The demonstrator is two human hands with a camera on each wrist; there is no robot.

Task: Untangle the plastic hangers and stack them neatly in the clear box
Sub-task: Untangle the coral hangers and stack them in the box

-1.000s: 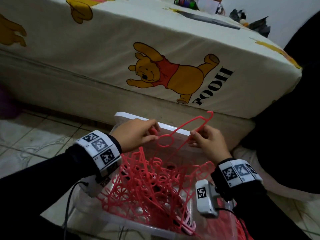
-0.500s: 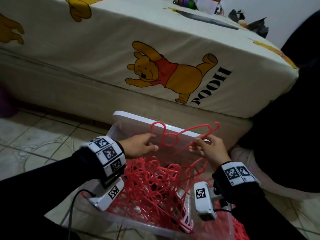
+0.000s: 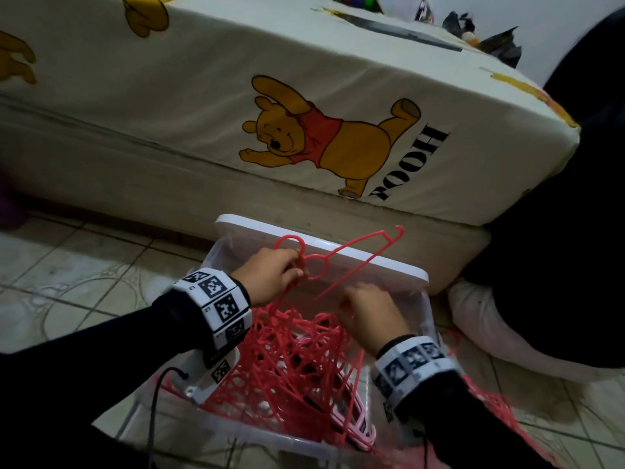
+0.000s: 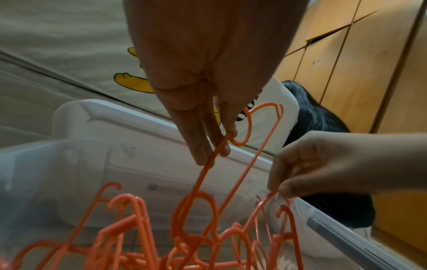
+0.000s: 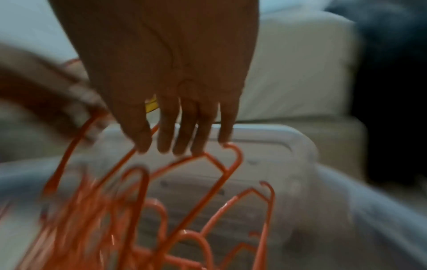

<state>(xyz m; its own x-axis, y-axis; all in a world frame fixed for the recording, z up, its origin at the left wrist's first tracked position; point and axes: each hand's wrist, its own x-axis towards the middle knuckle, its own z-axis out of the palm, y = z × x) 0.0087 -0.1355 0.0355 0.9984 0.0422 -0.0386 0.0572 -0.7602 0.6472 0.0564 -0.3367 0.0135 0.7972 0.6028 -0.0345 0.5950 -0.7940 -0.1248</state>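
Observation:
A tangle of red plastic hangers point(image 3: 291, 360) fills the clear box point(image 3: 426, 319). My left hand point(image 3: 297, 270) holds one red hanger point(image 3: 358, 245) by its neck, lifted above the heap; its lower end still runs into the tangle. The left wrist view shows those fingers point(image 4: 196, 146) pinching the hanger's arm point(image 4: 203, 175). My right hand point(image 3: 345, 299) is lower, at the top of the heap. In the left wrist view the right hand point(image 4: 277, 190) pinches another hanger's thin bar. The right wrist view is blurred; the right hand point(image 5: 166, 146) hangs over the tangle point(image 5: 115, 210).
The box's white lid point(image 3: 338, 258) leans against the bed point(image 3: 203, 113) just behind the box. More red hangers point(image 3: 497, 411) lie on the tiled floor to the right. Pale pink hangers point(image 3: 355, 424) sit at the box's near right side. A dark-clothed leg point(image 3: 558, 265) is at right.
My right hand let go of the lifted hanger's lower bar and dropped to the heap. The left hand moved right and took hold of the hanger at its neck.

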